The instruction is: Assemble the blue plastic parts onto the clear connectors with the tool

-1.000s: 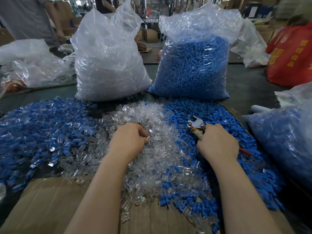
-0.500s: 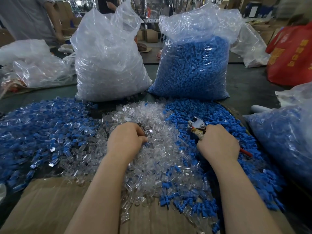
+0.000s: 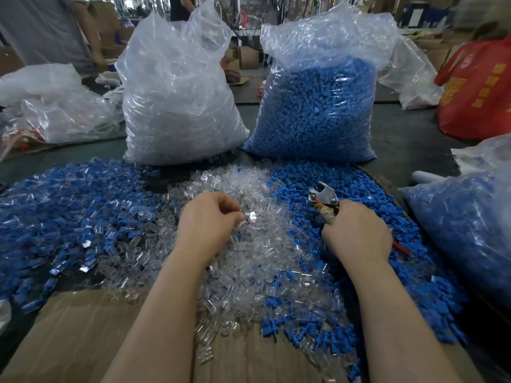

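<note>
A heap of clear connectors (image 3: pixel 249 261) fills the middle of the table. Loose blue plastic parts (image 3: pixel 356 183) lie in a pile to its right. On the left spreads a pile of assembled pieces (image 3: pixel 60 217), blue inside clear. My left hand (image 3: pixel 210 219) rests on the clear heap with its fingertips pinched on a clear connector (image 3: pixel 250 217). My right hand (image 3: pixel 356 233) grips the metal plier tool (image 3: pixel 323 199), whose jaws point up and away over the blue parts; a red handle end shows behind the hand.
Two tall plastic bags stand at the back: one of clear connectors (image 3: pixel 179 100), one of blue parts (image 3: pixel 318 106). Another bag of blue pieces (image 3: pixel 464 230) lies at the right. Cardboard (image 3: pixel 83 335) covers the near edge. A red bag (image 3: pixel 478 87) and a person (image 3: pixel 55 29) are behind.
My left hand's fingers have shifted slightly in the clear heap and pinched a connector. My right hand with the tool has barely moved.
</note>
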Motion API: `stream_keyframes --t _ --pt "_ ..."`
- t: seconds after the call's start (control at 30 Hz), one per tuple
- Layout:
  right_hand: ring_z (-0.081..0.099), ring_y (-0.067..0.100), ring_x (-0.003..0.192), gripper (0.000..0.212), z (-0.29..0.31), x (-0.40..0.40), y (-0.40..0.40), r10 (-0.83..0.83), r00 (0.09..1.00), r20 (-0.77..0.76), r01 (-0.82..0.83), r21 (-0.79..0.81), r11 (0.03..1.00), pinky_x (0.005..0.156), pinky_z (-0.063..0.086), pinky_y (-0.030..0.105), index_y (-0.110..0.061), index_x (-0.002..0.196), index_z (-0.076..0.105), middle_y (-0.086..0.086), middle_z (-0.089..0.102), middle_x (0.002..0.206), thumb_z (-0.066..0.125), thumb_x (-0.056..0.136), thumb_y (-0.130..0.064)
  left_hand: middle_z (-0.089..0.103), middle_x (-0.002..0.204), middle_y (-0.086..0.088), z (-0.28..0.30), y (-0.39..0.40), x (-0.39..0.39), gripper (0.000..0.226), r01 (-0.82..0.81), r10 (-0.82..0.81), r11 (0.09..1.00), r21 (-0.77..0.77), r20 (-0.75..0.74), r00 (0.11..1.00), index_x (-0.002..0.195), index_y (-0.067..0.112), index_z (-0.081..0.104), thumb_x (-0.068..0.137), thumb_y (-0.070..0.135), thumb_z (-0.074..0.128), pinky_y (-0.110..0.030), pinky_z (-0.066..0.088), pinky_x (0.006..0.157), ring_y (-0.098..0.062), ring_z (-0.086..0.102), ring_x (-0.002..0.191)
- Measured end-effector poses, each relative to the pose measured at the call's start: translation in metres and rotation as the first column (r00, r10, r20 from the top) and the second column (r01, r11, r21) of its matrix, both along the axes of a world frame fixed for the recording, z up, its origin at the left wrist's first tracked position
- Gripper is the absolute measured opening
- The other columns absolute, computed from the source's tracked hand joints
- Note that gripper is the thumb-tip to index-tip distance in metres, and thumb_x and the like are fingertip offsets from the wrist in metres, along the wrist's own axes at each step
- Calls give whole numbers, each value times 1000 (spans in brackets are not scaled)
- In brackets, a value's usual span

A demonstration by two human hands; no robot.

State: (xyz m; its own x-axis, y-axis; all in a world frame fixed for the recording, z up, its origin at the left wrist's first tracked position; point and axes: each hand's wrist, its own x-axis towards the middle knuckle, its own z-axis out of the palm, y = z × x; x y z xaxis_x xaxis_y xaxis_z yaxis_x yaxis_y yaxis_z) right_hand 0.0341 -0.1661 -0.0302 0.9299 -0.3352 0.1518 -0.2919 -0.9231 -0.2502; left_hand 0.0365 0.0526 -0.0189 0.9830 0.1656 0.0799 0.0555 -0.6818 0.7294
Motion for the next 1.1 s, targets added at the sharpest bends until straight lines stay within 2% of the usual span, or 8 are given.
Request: stream_keyframes --t 0.13,0.23,0.3,0.5,0.7,0.9,1.0,1.1 --pt "35 13 53 18 1 2 0 16 991 131 -27 86 996 47 21 28 -20 75 43 -3 43 64 56 87 -25 75 76 10 6 -4 -2 13 56 -70 905 -421 -18 997 91 23 74 87 11 72 -7 49 57 -2 70 73" --pt "41 13 56 19 2 4 0 59 975 215 -106 215 971 47 23 27 -21 74 45 -4 50 65 57 87 -28 77 86 -2 11 -8 -2 15 65 -117 743 -667 -34 993 95 12 74 85 1 71 -18 57 71 -15 74 83" --pt "46 11 60 13 3 4 2 99 960 262 -179 300 937 49 27 27 -24 79 51 -7 54 68 58 87 -32 76 88 -5 12 -10 -2 18 85 -153 707 -702 -35 988 94 11 75 79 2 75 -22 58 76 -16 72 84" --pt "56 17 72 11 7 2 11 238 925 298 -344 384 857 63 43 34 -28 84 55 -13 57 73 64 85 -33 75 80 1 11 -17 -2 19 135 -193 739 -660 -15 981 90 14 74 74 5 80 -21 56 72 -11 71 78" --pt "55 14 67 17 8 -2 20 295 900 320 -414 417 809 58 43 34 -25 75 51 -9 58 69 65 83 -30 75 82 -3 10 -22 -4 14 154 -202 727 -669 6 979 91 12 70 82 2 75 -23 58 74 -15 73 80" --pt "48 20 63 22 5 -2 18 320 924 209 -368 257 894 52 28 32 -24 72 41 -7 52 67 59 82 -33 71 82 10 3 -24 -3 10 126 -128 953 -276 9 992 88 26 72 85 17 75 -14 49 65 -5 67 77" --pt "38 16 58 29 4 -1 18 314 938 149 -336 151 930 52 23 33 -24 70 36 -9 44 66 57 84 -37 68 85 16 2 -24 -2 11 137 -137 988 -68 0 991 97 28 74 86 24 75 -17 49 69 1 63 79" --pt "41 21 62 29 5 -1 19 294 949 115 -306 114 945 56 27 34 -25 70 34 -8 41 69 56 85 -35 69 92 12 3 -24 -2 17 126 -126 992 -10 6 992 105 27 73 88 27 73 -23 53 76 0 63 80"
